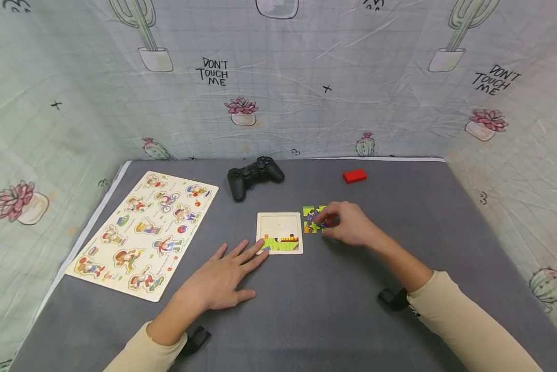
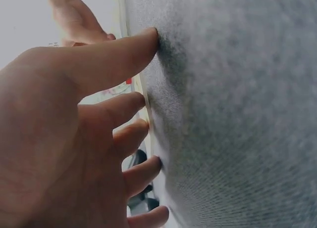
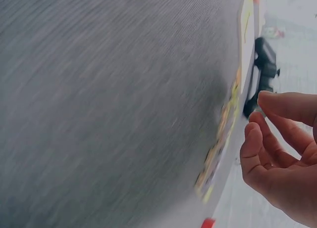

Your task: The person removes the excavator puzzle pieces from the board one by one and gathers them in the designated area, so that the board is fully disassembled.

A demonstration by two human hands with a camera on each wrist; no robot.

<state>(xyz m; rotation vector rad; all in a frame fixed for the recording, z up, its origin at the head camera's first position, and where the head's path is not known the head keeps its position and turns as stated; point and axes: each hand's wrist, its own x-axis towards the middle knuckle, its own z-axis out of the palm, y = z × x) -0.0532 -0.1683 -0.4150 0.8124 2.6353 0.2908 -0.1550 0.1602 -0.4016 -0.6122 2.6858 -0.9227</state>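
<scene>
A small square wooden puzzle board [image 1: 279,226] lies flat mid-table, with joined green pieces [image 1: 283,244] along its near side. My left hand [image 1: 222,279] rests with spread, straight fingers at the board's near left corner; its fingertips touch the board's edge in the left wrist view. Just right of the board sits a patch of colourful jigsaw pieces [image 1: 309,213]. Above them is my right hand [image 1: 350,225], which partly hides them. In the right wrist view its thumb and fingers [image 3: 287,107] are bent towards each other with a small gap; no held piece shows clearly.
At the left lies a large wooden board [image 1: 139,232] with figures of children. A black game controller [image 1: 255,175] sits behind the small board. Farther back on the right is a red block [image 1: 355,176]. Patterned cloth walls [image 1: 278,77] surround the grey table [image 1: 306,320].
</scene>
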